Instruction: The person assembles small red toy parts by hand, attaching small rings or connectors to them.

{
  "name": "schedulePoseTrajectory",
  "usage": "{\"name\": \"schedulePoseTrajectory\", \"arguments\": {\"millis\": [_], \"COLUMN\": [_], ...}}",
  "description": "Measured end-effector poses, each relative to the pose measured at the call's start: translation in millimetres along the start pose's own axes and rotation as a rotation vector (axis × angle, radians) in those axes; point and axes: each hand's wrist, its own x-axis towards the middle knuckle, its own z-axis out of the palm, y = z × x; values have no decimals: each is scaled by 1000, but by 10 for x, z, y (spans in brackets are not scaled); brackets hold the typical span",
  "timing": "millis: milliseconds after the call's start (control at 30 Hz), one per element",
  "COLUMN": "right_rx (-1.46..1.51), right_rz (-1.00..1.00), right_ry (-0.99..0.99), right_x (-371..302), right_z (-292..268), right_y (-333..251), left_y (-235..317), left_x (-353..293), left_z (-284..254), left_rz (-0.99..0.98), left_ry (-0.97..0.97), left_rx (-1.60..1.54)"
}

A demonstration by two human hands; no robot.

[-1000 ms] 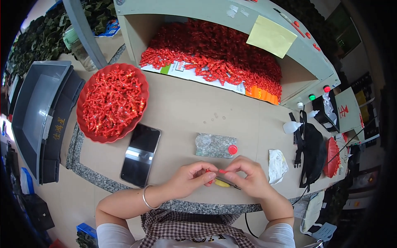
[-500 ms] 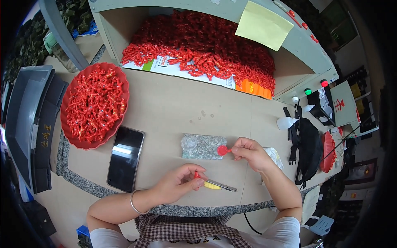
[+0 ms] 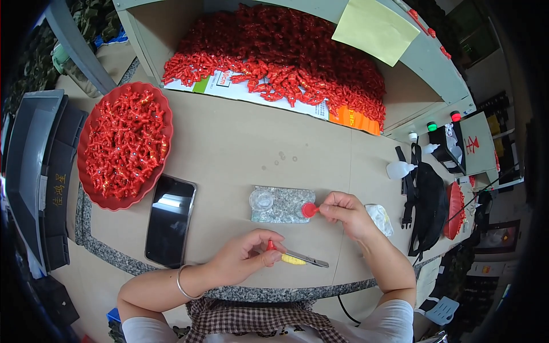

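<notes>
Over the right end of a speckled grey stone slab [image 3: 283, 207], my right hand [image 3: 350, 215] pinches the short stem of a small red disc [image 3: 309, 210]. A clear round dish [image 3: 262, 200] rests on the slab's left end. Nearer the table edge, my left hand [image 3: 243, 255] is closed around a slim metal tool [image 3: 310, 260] that looks like tweezers and points right. A small red piece [image 3: 271, 245] sticks up between its thumb and fingers. Something yellow [image 3: 293, 259] shows beside the tool; whether it belongs to it, I cannot tell.
A scalloped red bowl [image 3: 83, 171] heaped with small red figures stands left, next to a black phone [image 3: 170, 222]. Grey bins [image 3: 34, 183] flank it. More red figures [image 3: 274, 63] fill the shelf behind. At right lie a crumpled white cloth [image 3: 379, 219], squeeze bottle [image 3: 399, 170] and black bag [image 3: 429, 208].
The whole view has shifted slightly. Both hands keep almost the same pose and the same things in their fingers; the red disc stays over the slab's right end.
</notes>
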Motion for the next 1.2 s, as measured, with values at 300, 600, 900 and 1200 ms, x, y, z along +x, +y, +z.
{"name": "schedulePoseTrajectory", "arguments": {"millis": [300, 600, 900, 1200], "right_rx": [3, 12, 28, 112], "right_rz": [3, 16, -13, 1], "right_ry": [34, 41, 46, 48], "right_x": [-5, 7, 12, -12], "right_z": [65, 34, 55, -41], "right_y": [-22, -11, -9, 30], "left_y": [-15, -5, 53, 49], "left_x": [-4, -9, -16, 9], "left_z": [3, -1, 25, -16], "left_rz": [-12, 24, -1, 0], "left_ry": [7, 14, 18, 22], "left_rx": [-8, 18, -138, -204]}}
